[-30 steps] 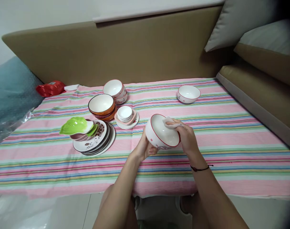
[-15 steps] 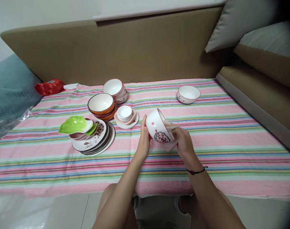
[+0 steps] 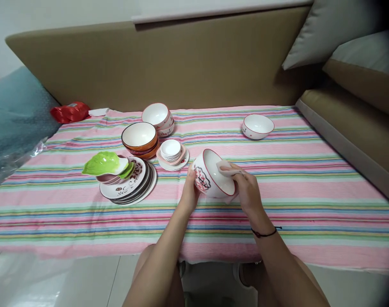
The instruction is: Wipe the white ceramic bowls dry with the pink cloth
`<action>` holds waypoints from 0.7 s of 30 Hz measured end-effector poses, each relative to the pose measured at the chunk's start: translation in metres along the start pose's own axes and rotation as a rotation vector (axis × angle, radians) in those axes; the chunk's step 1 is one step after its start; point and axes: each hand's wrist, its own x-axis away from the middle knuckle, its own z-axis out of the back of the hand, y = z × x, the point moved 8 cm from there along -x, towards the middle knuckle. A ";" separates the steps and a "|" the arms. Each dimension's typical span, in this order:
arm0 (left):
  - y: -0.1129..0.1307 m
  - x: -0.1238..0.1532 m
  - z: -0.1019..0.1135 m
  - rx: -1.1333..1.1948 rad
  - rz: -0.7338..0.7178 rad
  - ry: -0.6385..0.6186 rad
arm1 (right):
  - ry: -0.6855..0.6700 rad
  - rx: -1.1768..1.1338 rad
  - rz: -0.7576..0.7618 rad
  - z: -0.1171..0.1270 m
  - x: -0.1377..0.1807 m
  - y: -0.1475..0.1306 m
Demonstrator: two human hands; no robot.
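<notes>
Forearms (image 3: 167,243) slant in from the near edge and draw together toward a white bowl (image 3: 213,177), which is held tilted over the striped tablecloth (image 3: 309,183), its mouth turned to the right. The left hand (image 3: 190,189) supports the bowl from its left side, wrist below and to the near side, with one digit laid up along the outer wall beside the blossom drawing. Its other fingers are mostly behind or under the bowl, so how far they curl is hard to tell, but the hand is gripping it.

The right hand (image 3: 250,192) comes from the right, its knuckles bent and its fingers pinching a white wipe (image 3: 228,169) (paper or fabric, I cannot tell) over the bowl's right rim. Part of the wipe lies inside the bowl, and another bit shows below, outside the rim. A dark cord bracelet (image 3: 264,234) circles the right wrist.

Left of the hands sit small white dishes (image 3: 170,149) and, further left, a pile of plates (image 3: 122,187) under a green leaf-shaped dish (image 3: 105,163). Another red-rimmed bowl (image 3: 257,128) stands upright at the far right, well apart from both hands.
</notes>
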 end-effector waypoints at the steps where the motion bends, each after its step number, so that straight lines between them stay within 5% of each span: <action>1: -0.005 0.001 -0.001 0.032 0.043 0.004 | 0.002 0.017 0.035 0.001 0.001 -0.005; 12: -0.027 0.011 -0.008 0.063 0.445 -0.031 | -0.130 0.068 0.296 0.003 0.002 -0.035; 21: -0.066 0.034 -0.019 0.139 0.873 -0.236 | -0.369 0.086 0.352 -0.009 0.006 -0.047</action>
